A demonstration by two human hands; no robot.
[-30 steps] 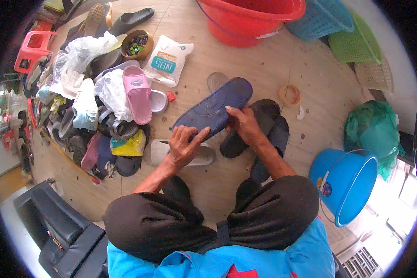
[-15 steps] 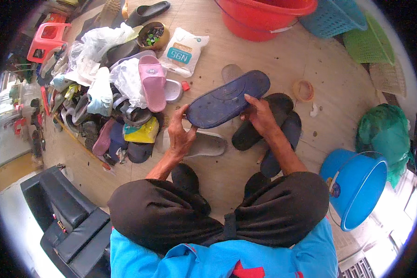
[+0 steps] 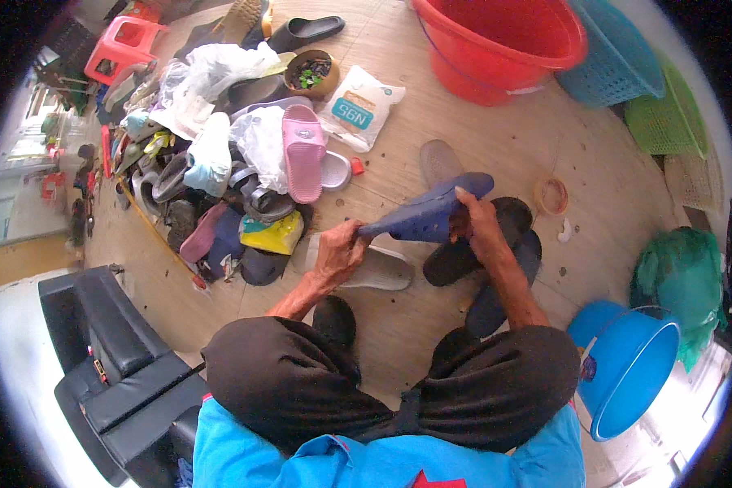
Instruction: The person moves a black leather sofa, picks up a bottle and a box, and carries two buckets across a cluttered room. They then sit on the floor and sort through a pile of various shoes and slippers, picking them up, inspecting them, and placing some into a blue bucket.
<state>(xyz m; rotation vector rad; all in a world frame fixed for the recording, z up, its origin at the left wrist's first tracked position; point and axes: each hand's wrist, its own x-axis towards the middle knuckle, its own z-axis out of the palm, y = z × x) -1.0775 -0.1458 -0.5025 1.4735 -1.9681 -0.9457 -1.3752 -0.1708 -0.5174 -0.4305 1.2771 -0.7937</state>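
Observation:
Between my two hands is a navy blue slipper (image 3: 419, 213), tilted so that it shows partly edge-on. My left hand (image 3: 339, 252) pinches its left end, and my right hand (image 3: 480, 226) grips the right end, thumb on top. Its underside and any strap are hard to make out. Below it on the floor lies a light grey slipper (image 3: 385, 269), partly behind my left hand. Under my right wrist are a black slipper (image 3: 450, 264) and a dark slipper (image 3: 481, 313). Beyond the held slipper sits a grey-beige slipper (image 3: 439, 161).
At the left spreads a heap of footwear with a pink slide (image 3: 303, 159) and plastic bags (image 3: 215, 73). A bowl (image 3: 311, 75) and white packet (image 3: 361, 110) lie beyond. A red tub (image 3: 504, 69), blue bucket (image 3: 626, 374), green bag (image 3: 677, 281) and tape roll (image 3: 551, 197) are rightward.
The navy slipper has turned from showing its broad face to a steeper, more edge-on tilt, and looks slightly bent. Both hands keep hold of it. The whole view has shifted.

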